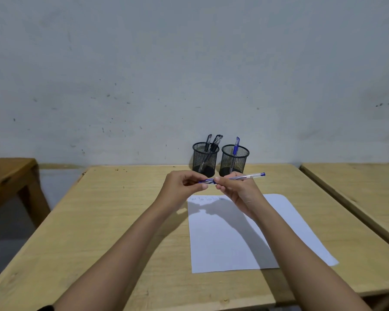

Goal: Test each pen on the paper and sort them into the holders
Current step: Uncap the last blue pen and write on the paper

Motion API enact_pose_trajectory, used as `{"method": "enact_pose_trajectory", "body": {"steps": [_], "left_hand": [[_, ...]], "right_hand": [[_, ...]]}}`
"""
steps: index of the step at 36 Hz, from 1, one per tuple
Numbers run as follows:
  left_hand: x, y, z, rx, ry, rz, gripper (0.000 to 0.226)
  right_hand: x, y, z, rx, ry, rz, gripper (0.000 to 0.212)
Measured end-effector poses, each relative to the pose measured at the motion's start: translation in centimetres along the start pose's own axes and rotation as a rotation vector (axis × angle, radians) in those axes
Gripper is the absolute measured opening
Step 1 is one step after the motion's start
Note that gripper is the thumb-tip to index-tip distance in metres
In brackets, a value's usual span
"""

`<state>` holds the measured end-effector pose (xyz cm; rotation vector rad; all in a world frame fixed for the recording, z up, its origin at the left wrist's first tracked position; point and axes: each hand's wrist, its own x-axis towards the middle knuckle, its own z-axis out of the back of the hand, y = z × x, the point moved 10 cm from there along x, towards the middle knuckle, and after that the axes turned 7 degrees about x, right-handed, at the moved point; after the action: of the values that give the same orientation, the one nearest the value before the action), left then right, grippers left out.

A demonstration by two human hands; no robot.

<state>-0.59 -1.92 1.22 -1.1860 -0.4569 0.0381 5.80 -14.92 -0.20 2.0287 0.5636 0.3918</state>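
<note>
Both hands hold blue pen (238, 177) above paper (234, 239): left hand (182, 185) pinches cap (206, 181), right hand (234, 187) grips barrel, likely capping or uncapping.

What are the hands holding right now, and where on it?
A blue pen. The left hand pinches its cap end; the right hand grips the clear barrel right beside the cap, with the tail end sticking out free.
</note>
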Motion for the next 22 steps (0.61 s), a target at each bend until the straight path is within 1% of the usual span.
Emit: {"method": "enact_pose_trajectory", "body": {"steps": [6, 12, 16, 19, 22], "left_hand": [[0.0, 0.1, -0.5, -0.029, 0.014, 0.002, 0.019], [0.0, -0.3, -0.7, -0.074, 0.026, -0.01, 0.018], [0.3, -0.8, -1.0, -0.059, 0.059, -0.009, 0.018], [0.6, -0.9, -1.2, -0.039, 0.075, 0.007, 0.018], [0.9, -0.4, -0.3, -0.004, 0.059, 0.031, 0.016]], "right_hand": [[-0.1, 0.4, 0.3, -0.039, -0.001, 0.017, 0.028], [-0.2, 0.7, 0.4, -0.029, 0.023, 0.003, 0.03], [0.1, 1.7, 0.3, -0.1, 0.049, 0.006, 0.031], [0.1, 2.4, 0.8, -0.122, 0.057, -0.001, 0.023], [0.0, 3.4, 2.0, -0.148, 0.043, 0.012, 0.008]]}}
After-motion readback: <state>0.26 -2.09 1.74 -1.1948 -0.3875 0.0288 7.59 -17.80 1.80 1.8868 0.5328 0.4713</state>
